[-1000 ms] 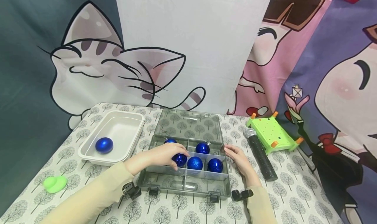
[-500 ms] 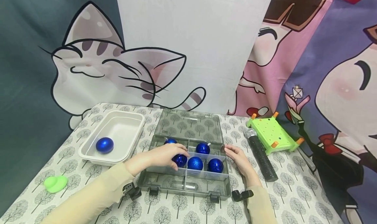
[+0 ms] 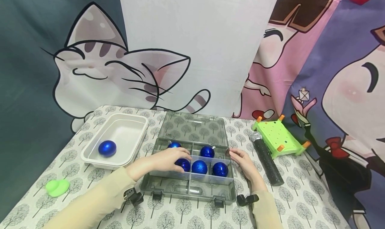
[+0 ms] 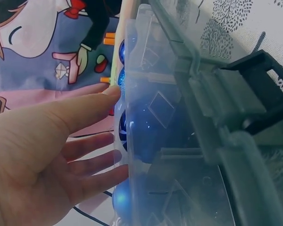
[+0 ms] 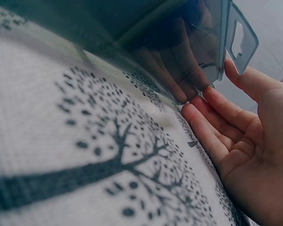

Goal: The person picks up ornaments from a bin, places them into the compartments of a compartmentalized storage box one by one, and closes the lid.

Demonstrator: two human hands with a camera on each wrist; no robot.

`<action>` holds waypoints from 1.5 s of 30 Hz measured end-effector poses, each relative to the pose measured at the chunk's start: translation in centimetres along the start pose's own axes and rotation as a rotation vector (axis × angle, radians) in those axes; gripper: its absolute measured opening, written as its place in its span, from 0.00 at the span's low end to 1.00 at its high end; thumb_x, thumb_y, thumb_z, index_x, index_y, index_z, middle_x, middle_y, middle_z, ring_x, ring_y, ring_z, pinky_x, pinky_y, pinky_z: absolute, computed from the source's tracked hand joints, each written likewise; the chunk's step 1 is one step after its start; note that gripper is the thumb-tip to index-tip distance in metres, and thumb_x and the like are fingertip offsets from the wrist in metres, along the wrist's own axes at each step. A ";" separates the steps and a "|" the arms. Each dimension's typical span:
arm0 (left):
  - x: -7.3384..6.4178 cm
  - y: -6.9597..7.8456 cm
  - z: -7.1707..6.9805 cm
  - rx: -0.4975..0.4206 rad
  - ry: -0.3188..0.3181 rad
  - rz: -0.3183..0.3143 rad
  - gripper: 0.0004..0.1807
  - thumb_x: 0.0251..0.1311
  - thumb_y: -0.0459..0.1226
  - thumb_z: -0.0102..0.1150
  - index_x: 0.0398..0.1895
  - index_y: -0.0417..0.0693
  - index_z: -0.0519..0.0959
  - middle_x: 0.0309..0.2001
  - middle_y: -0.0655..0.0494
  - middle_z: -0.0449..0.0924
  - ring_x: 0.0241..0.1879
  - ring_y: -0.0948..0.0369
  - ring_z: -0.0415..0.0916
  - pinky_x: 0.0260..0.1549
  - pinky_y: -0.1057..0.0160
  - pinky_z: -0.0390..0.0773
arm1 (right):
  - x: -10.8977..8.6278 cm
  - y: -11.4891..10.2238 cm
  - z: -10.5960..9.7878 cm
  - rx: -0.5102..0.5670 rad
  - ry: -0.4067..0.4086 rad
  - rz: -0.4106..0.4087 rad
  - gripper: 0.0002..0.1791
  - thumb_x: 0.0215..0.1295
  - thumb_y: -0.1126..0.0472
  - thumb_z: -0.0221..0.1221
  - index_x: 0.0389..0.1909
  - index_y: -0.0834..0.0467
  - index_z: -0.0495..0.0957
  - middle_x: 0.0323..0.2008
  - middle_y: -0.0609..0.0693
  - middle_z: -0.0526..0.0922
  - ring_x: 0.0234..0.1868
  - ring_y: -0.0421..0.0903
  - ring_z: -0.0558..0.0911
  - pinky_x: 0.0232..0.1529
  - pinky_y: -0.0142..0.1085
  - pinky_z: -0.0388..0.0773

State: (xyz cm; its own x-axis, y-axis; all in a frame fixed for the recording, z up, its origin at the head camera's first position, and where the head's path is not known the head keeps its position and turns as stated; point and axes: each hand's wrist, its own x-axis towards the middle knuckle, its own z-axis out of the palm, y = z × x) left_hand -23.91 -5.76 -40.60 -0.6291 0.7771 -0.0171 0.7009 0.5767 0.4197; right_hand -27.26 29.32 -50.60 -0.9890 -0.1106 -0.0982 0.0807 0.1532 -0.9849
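In the head view, a grey see-through divided case (image 3: 212, 195) stands with its lid (image 3: 192, 128) laid back. My left hand (image 3: 168, 159) is over its left side, fingers extended and thumb apart, around a shiny blue ball ornament (image 3: 183, 164) sitting in a middle-row compartment. A glittery ball (image 3: 199, 167) and another shiny ball (image 3: 220, 169) share that row. Behind them are two more ornaments, one (image 3: 207, 152) at right and one (image 3: 174, 144) partly hidden by my left hand. My right hand (image 3: 244, 162) touches the case's right side with nearly straight fingers (image 5: 212, 136).
A white tray (image 3: 136, 135) at left holds a matte blue ball (image 3: 107, 148). In front of it lies a light green object (image 3: 57, 188). On the right are a black microphone (image 3: 267, 158) and an upturned green stand (image 3: 279, 135) with orange legs.
My left hand has shifted slightly left, its fingers drawing back from the ball beneath, which shows a little more. The right hand stays at the case's side.
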 end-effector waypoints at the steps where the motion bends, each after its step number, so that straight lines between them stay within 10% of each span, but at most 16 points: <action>1: 0.0 0.0 -0.1 0.003 0.005 0.004 0.25 0.56 0.41 0.68 0.57 0.44 0.78 0.62 0.45 0.75 0.63 0.48 0.72 0.64 0.47 0.71 | 0.0 0.0 0.0 0.000 0.000 -0.001 0.25 0.71 0.63 0.53 0.61 0.77 0.66 0.53 0.55 0.80 0.45 0.30 0.80 0.53 0.22 0.76; 15: -1.9 -0.9 -3.3 -0.001 0.135 0.011 0.15 0.58 0.35 0.65 0.50 0.45 0.83 0.48 0.54 0.86 0.44 0.58 0.84 0.48 0.58 0.83 | 0.0 0.0 0.0 -0.017 0.000 -0.006 0.25 0.72 0.62 0.53 0.61 0.76 0.67 0.57 0.62 0.78 0.45 0.29 0.80 0.53 0.22 0.75; 25: -5.6 -3.7 -5.7 -0.107 0.186 -0.118 0.18 0.59 0.35 0.63 0.54 0.42 0.80 0.50 0.49 0.84 0.46 0.52 0.82 0.49 0.53 0.82 | -0.1 -0.1 -0.1 -0.032 0.017 -0.012 0.24 0.72 0.63 0.53 0.60 0.77 0.68 0.56 0.62 0.78 0.45 0.29 0.80 0.52 0.21 0.76; 38: -11.0 -7.6 -8.1 -0.005 0.337 -0.147 0.19 0.53 0.32 0.68 0.49 0.35 0.80 0.47 0.41 0.84 0.44 0.46 0.82 0.45 0.45 0.83 | -0.2 -0.1 -0.1 -0.013 -0.009 -0.029 0.24 0.72 0.63 0.53 0.61 0.77 0.67 0.53 0.56 0.80 0.45 0.29 0.80 0.52 0.21 0.75; 45: -12.5 -9.3 -9.3 0.041 0.311 -0.233 0.20 0.54 0.34 0.68 0.50 0.34 0.80 0.48 0.39 0.83 0.46 0.44 0.81 0.49 0.41 0.79 | -0.2 -0.1 -0.1 -0.009 -0.016 -0.024 0.24 0.71 0.63 0.53 0.61 0.77 0.67 0.53 0.56 0.81 0.45 0.30 0.80 0.53 0.22 0.76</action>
State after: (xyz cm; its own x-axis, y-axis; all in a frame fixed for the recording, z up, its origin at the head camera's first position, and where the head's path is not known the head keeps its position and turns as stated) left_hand -25.72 -23.14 -35.81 -0.8407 0.5141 0.1702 0.5357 0.7434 0.4005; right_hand -27.12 29.42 -50.49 -0.9885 -0.1298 -0.0771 0.0560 0.1592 -0.9857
